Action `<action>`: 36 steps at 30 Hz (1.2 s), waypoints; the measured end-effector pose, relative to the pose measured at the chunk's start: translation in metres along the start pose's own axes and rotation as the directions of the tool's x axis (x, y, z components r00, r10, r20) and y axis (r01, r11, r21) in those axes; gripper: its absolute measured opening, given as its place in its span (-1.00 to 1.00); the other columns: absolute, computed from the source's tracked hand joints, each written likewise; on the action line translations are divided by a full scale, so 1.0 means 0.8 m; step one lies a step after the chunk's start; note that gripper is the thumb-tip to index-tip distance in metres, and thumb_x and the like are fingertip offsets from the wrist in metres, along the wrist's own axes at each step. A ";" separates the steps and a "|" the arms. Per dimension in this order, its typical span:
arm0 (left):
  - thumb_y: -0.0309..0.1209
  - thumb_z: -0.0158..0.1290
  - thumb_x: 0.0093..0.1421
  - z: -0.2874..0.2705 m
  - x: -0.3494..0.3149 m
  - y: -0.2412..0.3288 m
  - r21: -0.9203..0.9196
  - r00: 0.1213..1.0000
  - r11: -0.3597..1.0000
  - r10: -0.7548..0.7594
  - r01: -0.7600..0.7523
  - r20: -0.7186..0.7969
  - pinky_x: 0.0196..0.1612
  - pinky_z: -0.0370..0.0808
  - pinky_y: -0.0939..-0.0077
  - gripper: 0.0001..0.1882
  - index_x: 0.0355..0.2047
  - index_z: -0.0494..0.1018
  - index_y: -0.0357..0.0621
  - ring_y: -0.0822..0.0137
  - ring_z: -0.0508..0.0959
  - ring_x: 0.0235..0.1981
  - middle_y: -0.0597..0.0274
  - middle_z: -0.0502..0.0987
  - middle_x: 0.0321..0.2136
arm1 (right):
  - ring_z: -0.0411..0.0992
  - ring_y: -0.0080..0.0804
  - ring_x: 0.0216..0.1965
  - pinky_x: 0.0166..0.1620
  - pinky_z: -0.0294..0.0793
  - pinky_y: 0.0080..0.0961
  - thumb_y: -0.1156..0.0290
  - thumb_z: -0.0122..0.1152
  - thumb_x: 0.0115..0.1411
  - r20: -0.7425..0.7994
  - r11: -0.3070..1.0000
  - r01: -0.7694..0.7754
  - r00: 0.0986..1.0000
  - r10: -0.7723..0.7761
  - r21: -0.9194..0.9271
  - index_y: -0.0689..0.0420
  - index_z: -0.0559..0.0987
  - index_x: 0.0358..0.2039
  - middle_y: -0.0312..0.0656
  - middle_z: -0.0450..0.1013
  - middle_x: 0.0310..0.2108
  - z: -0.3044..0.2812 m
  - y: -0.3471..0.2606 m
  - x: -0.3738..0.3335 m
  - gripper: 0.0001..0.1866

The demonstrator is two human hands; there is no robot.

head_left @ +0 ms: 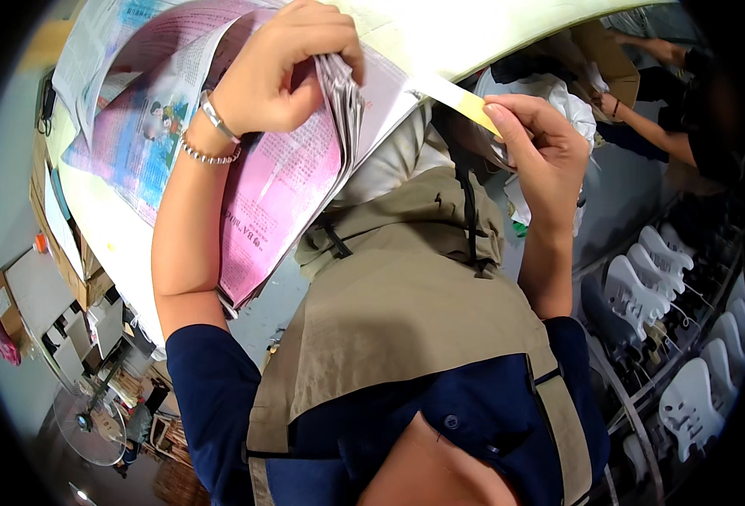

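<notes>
1. Newspaper stack (pixel 246 160), upper left to centre of frame, draped over pale counter edge (pixel 474 34); pink/blue printed sheets, folded edges bunched at top centre.
2. Left hand (pixel 284 72) closed on that bunched edge, fingers curled over the folds, thumb underneath; prob. pinching so sheets stay together and can be peeled apart. Two bracelets on wrist (pixel 212 135).
3. Right hand (pixel 541 148), upper right of centre, pinching yellow tape strip (pixel 465 103) betw. thumb and forefinger; closed on it.
4. Strip's long axis running upper left to lower right, far end touching paper edge by the counter, near end at the fingertips; looks held taut, likely to keep it flat, not curling.
5. Tan apron (pixel 406 312) over navy shirt fills lower centre.
6. White guitar bodies (pixel 642 287) racked along right edge; another person's arms (pixel 642 118) upper right, well apart.
</notes>
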State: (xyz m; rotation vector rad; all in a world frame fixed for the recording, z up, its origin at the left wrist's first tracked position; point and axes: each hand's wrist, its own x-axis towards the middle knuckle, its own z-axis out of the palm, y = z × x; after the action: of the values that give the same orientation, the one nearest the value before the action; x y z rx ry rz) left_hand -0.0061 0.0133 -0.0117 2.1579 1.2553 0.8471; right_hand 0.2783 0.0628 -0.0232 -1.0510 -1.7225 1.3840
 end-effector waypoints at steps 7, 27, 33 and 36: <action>0.32 -0.09 0.00 0.008 -0.005 -0.007 -0.052 0.998 0.999 0.010 -0.013 -0.058 -0.07 0.33 0.30 -0.33 -0.66 0.35 -0.12 0.12 0.51 -0.25 0.14 0.58 -0.32 | 0.35 -0.75 -0.51 -0.45 0.28 -0.78 0.54 0.29 0.13 0.088 0.995 0.043 0.996 -0.035 -0.094 0.25 0.66 -0.34 -0.34 0.52 -0.52 0.009 -0.003 0.010 -0.92; 0.10 -0.02 -0.06 0.001 -0.006 0.002 0.101 0.999 0.994 0.048 -0.046 -0.016 -0.19 0.28 0.32 -0.52 -0.64 0.36 -0.11 0.21 0.42 -0.42 0.24 0.48 -0.49 | 0.39 -0.75 -0.47 -0.40 0.32 -0.78 0.51 0.30 0.15 0.065 0.996 0.011 0.998 -0.006 -0.083 0.27 0.65 -0.33 -0.33 0.53 -0.50 -0.004 0.000 0.014 -0.90; 0.41 -0.17 0.03 0.007 -0.006 -0.001 0.067 0.999 0.997 0.038 -0.036 -0.030 -0.08 0.30 0.27 -0.25 -0.66 0.36 -0.11 0.13 0.50 -0.26 0.09 0.60 -0.23 | 0.43 -0.72 -0.48 -0.43 0.35 -0.77 0.54 0.28 0.15 0.096 0.999 0.026 0.995 -0.022 -0.035 0.26 0.66 -0.33 -0.30 0.57 -0.47 0.002 -0.004 0.011 -0.91; 0.42 -0.17 0.03 0.006 -0.006 -0.001 0.057 1.000 0.998 0.028 -0.027 -0.008 0.00 0.30 0.23 -0.25 -0.66 0.36 -0.11 0.09 0.52 -0.15 0.05 0.60 -0.14 | 0.44 -0.71 -0.49 -0.45 0.35 -0.76 0.55 0.28 0.14 0.107 0.998 0.053 0.993 -0.048 -0.043 0.26 0.66 -0.34 -0.28 0.57 -0.48 0.004 -0.008 0.009 -0.92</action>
State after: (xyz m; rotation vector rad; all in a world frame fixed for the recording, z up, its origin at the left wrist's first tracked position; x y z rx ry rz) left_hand -0.0053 0.0092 -0.0167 2.2227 1.2711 0.8424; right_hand 0.2711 0.0669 -0.0174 -0.9674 -1.8527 1.3968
